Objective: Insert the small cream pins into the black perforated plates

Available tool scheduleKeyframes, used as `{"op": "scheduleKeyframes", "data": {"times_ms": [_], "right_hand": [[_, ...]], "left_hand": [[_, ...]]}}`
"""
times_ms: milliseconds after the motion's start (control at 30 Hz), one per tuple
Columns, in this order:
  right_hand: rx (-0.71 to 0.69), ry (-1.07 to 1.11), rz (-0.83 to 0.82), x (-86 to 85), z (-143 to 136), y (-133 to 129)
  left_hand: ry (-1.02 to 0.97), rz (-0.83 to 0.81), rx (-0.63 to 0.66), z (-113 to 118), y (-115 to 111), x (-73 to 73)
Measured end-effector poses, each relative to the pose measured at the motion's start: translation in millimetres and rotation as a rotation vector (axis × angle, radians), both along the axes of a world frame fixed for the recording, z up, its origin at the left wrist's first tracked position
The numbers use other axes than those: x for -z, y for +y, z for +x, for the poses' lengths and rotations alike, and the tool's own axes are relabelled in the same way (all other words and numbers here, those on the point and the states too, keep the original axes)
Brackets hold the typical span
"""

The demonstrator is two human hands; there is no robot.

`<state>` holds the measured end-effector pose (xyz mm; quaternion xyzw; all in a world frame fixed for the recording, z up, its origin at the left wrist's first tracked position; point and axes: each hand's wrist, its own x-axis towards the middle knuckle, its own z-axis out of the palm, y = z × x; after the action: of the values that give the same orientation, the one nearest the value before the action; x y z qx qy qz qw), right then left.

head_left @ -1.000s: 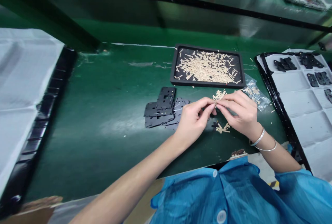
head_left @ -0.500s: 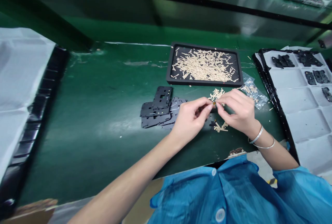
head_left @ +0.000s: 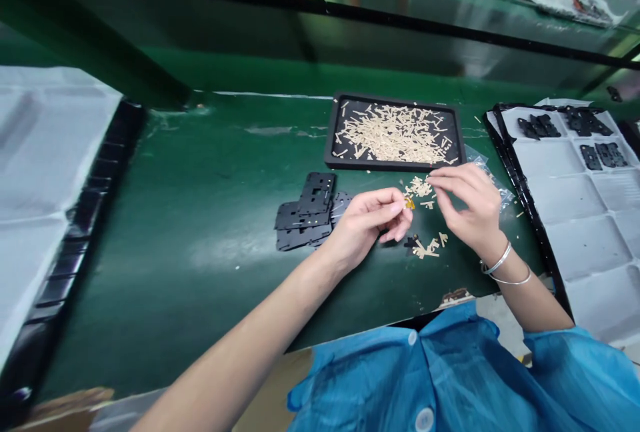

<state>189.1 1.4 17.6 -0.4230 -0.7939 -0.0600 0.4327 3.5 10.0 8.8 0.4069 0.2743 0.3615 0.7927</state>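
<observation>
Pinched between the thumb and forefinger of my left hand (head_left: 375,219) is a small amber-yellow piece (head_left: 410,203), too small to make out its exact kind. My right hand (head_left: 467,202) hovers at the right edge of a small pile of beige strips (head_left: 418,187). Its fingers are stretched out, the thumb apart from them, and nothing shows between them. Below the hands lie more beige strips (head_left: 426,249), with a small black piece (head_left: 411,241) beside them. Left of my left hand, flat black plates with cutouts (head_left: 305,213) overlap in a stack, partly hidden by that hand.
A black tray (head_left: 330,145) full of loose beige strips stands at the back. Right of it lies a clear plastic bag (head_left: 504,195), partly behind my right hand. A white compartment tray (head_left: 560,165) with black parts is at the right; another white-lined tray (head_left: 50,152) is at the left.
My right hand has moved off the small amber piece, up and right to the beige pile. My left hand keeps hold of the piece, which now shows more fully.
</observation>
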Motion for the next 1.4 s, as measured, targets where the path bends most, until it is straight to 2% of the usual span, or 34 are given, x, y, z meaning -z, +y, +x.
{"op": "scheduleKeyframes", "data": {"times_ms": [100,200,567,667,767,900,967,1067,1167,1267,1333,1400], "right_hand": [[-0.115,0.029,0.029,-6.1,-4.6,-5.6],[-0.173,0.01,0.051,-11.2,-8.1,-9.6],[-0.22,-0.024,0.056,-11.3,-9.0,-8.6],[-0.246,0.017,0.005,-11.5,-10.6,-9.0],[-0.251,0.171,-0.182,-12.2,-12.5,-11.2],[-0.235,0.489,-0.635,-13.1,-12.1,-13.2],[-0.27,0.632,-0.836,-13.1,-10.7,-12.4],[-0.361,0.795,-1.054,-12.8,-8.9,-9.8],[-0.412,0.889,-1.189,-11.9,-8.6,-7.4],[-0.409,0.928,-1.255,-10.2,-8.5,-5.6],[-0.408,0.955,-1.268,-8.5,-7.6,-4.3],[-0.409,0.988,-1.257,-6.9,-6.0,-3.2]], "left_hand": [[-0.054,-0.072,0.066,-0.8,1.0,-2.0],[-0.079,-0.108,0.087,-1.1,1.6,-2.8],[-0.058,-0.147,0.15,-1.3,1.5,-2.9],[-0.039,-0.133,0.158,-1.2,2.0,-3.8],[-0.019,-0.081,0.121,0.4,1.7,-3.5],[0.022,0.026,0.014,2.4,0.0,-2.3],[0.054,0.042,-0.003,2.3,-0.7,-2.1],[0.065,0.035,0.009,1.8,-1.3,-1.2],[0.032,0.028,0.032,2.4,-1.4,0.6],[0.041,0.031,0.036,3.1,-0.9,-1.8],[0.127,0.075,0.021,0.8,0.7,-8.6],[0.33,0.206,-0.047,-6.5,4.0,-17.8]]}}
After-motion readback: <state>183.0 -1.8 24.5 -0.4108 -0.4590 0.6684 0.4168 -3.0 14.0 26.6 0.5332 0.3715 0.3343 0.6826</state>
